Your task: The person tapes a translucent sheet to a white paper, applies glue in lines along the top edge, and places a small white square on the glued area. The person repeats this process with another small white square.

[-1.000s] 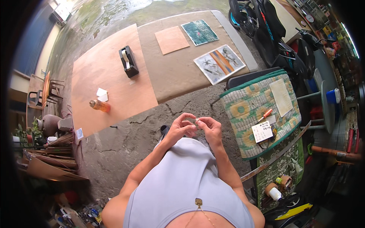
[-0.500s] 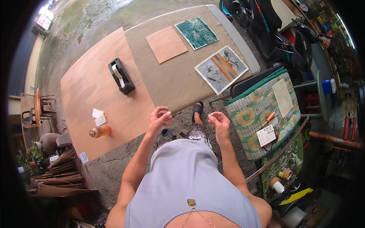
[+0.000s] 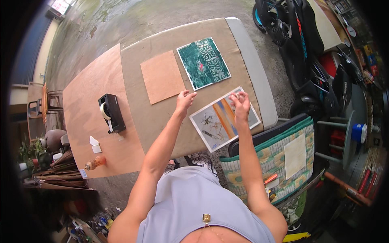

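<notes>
My left hand (image 3: 185, 101) is over the brown-covered table, between a square plywood panel (image 3: 163, 77) and a picture with blue and orange stripes and dark sketched figures (image 3: 210, 124). Its fingers are drawn together in a pinch; anything between them is too small to make out. Over the upper right part of the striped picture hovers my right hand (image 3: 240, 106), thumb and fingers pinched, and what they hold, if anything, cannot be seen. A green patterned print (image 3: 202, 60) lies flat beyond both hands.
On the plywood board (image 3: 87, 87) at left are a black tape dispenser (image 3: 112, 113), small white papers (image 3: 95, 145) and an orange-tinted bottle (image 3: 96, 163). A quilted cloth (image 3: 263, 162) covers a chair at right, holding an orange-handled tool (image 3: 270, 178). A motorbike (image 3: 300, 56) stands beyond.
Both hands have moved forward from in front of my body to above the table, the right one over the striped picture. My view has shifted closer to the table.
</notes>
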{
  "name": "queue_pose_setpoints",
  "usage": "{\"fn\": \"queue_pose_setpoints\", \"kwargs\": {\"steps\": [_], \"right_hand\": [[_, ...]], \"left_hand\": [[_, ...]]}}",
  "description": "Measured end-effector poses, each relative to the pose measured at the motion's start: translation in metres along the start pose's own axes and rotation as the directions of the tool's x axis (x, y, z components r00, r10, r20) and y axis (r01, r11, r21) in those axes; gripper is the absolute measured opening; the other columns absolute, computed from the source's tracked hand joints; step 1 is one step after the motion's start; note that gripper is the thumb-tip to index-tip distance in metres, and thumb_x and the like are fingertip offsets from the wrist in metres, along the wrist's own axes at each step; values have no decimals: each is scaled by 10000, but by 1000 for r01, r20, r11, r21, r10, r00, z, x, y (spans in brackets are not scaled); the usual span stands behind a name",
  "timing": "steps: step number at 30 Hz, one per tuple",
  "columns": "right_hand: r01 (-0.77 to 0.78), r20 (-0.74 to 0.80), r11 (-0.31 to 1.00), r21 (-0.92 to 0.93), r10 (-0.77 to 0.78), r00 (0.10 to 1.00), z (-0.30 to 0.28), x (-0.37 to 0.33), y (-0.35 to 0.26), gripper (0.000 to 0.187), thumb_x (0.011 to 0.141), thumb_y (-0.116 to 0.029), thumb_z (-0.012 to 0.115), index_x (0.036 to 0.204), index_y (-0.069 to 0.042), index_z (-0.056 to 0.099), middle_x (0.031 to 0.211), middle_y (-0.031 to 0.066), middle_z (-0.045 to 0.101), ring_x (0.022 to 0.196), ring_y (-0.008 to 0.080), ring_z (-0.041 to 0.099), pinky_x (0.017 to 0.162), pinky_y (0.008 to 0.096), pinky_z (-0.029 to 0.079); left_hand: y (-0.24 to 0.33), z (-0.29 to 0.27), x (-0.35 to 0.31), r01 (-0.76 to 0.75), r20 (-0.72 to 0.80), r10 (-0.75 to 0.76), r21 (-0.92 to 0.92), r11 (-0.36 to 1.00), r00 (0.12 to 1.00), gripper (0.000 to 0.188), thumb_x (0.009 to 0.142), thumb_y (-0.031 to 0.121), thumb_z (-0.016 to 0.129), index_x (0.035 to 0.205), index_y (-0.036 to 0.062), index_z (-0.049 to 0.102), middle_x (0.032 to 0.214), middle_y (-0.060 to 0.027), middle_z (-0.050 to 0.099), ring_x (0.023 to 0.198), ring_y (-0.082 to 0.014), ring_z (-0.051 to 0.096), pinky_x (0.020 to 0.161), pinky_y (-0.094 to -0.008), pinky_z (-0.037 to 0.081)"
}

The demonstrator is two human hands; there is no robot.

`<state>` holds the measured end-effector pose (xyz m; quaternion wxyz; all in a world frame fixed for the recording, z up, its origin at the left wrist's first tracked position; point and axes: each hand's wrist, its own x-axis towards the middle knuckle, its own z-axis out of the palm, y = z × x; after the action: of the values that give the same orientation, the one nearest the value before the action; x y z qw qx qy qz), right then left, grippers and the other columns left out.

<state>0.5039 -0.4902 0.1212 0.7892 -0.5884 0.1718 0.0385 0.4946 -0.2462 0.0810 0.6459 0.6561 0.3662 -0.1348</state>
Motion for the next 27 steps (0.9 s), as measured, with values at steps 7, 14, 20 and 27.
{"fn": "queue_pose_setpoints", "kwargs": {"steps": [7,14,20,27], "right_hand": [[179,1,856,-485,-204,979,10,159,31,549,760,-80,759,1228,-105,473,1165,206,649,1104,313,638,951,409,502],[141,29,809,-571,-152,988,28,171,42,638,733,-72,792,1260,-130,437,1068,149,642,900,242,660,815,355,546],[30,36,954,-298,-20,999,14,171,25,727,722,48,783,1292,-98,356,1116,136,594,901,186,605,733,286,485],[35,182,996,86,-51,982,38,76,-37,624,775,109,636,1285,-129,365,1215,164,552,1034,245,594,840,348,519]], "left_hand": [[22,67,35,41,-378,96,340,940,921,661,761,267,814,1291,-2,522,1070,-147,687,991,-243,658,854,-356,526],[6,52,50,1,-459,55,119,993,887,286,749,256,772,917,35,703,866,-126,723,803,-243,694,749,-376,545],[62,59,11,-366,-454,344,43,930,822,186,763,200,751,811,39,670,745,-95,700,684,-212,687,641,-348,543],[138,8,-101,-556,-235,504,-318,768,831,221,819,89,718,1021,-2,713,859,-83,739,796,-139,706,738,-283,561]]}}
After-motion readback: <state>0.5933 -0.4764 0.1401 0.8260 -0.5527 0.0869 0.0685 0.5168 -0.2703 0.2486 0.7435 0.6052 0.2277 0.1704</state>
